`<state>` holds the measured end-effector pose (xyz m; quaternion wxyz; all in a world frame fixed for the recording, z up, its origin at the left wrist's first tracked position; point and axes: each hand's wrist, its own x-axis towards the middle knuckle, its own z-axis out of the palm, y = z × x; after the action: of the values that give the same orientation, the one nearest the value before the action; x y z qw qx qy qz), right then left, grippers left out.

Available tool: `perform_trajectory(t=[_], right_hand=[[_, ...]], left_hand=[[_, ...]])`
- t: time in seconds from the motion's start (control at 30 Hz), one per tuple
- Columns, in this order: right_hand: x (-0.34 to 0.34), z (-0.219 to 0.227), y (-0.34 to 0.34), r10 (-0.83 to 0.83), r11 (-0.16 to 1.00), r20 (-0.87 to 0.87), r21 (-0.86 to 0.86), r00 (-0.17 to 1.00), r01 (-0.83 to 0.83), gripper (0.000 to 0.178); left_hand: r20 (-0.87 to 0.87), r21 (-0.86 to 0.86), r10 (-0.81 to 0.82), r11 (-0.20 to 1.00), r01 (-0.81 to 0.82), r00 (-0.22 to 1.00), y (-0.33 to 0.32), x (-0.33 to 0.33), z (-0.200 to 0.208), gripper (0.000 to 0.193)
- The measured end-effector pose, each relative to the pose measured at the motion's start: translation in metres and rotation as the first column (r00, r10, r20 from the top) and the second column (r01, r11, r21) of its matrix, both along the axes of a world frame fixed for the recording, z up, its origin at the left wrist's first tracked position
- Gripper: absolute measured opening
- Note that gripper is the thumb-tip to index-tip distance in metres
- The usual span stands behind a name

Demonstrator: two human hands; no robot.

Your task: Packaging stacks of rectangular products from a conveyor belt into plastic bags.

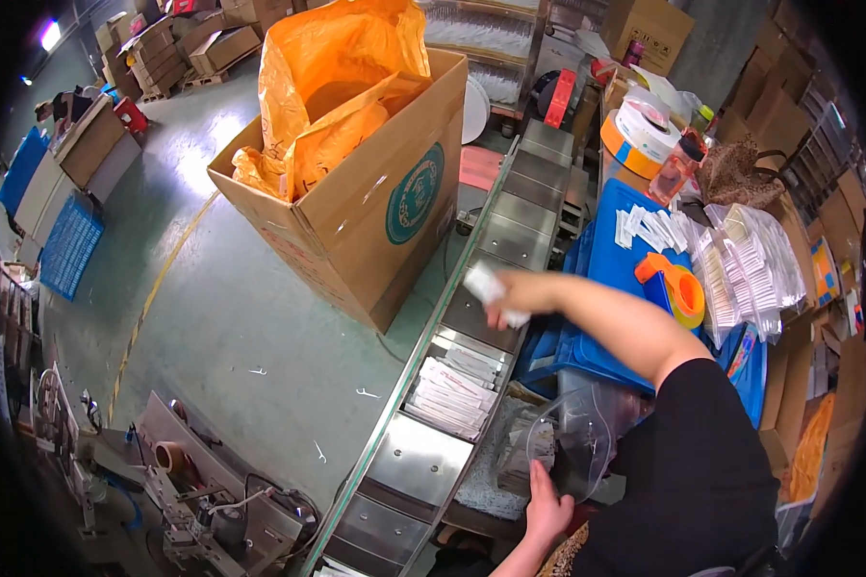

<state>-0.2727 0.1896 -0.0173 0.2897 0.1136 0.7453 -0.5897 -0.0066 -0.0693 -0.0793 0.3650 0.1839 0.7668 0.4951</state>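
Over the conveyor [419, 460] my right hand [524, 291] is closed around a bundle of small white packets [486, 283], blurred by motion. Just below it, a stack of flat white packets [452, 396] lies in one section of the metal conveyor. My left hand [547, 505] is lower down, its fingers pressed against the edge of a clear plastic bag [587, 433] whose mouth gapes. Similar packets [529, 438] show through the plastic beside the bag's opening. The grip of the left fingers is partly hidden.
A tall cardboard box [356, 240] with an orange liner [346, 48] stands left of the conveyor. On the right, a blue bin lid [611, 255] carries loose packets, a tape dispenser [678, 293] and bagged packets [746, 269]. Machinery [212, 481] occupies the lower left.
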Motion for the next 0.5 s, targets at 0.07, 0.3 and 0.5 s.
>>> perform_trajectory(t=[0.07, 0.3, 0.5], right_hand=[[-0.023, -0.005, 0.051, -0.231, 0.897, -0.306, 0.300, 0.924, 0.324, 0.016], [-0.070, -0.104, 0.130, -0.058, 0.473, -0.287, 0.835, 0.956, 0.280, 0.027], [-0.073, -0.073, 0.084, -0.133, 0.800, 0.086, 0.598, 0.987, 0.055, 0.028]], left_hand=[[0.023, -0.016, -0.021, 1.000, 0.022, 1.000, 0.000, 0.003, -0.002, 0.082], [0.076, -0.017, -0.104, 0.994, 0.106, 0.992, 0.005, 0.019, -0.035, 0.085], [0.126, 0.002, -0.067, 0.998, 0.068, 0.990, 0.002, 0.021, -0.036, 0.088]])
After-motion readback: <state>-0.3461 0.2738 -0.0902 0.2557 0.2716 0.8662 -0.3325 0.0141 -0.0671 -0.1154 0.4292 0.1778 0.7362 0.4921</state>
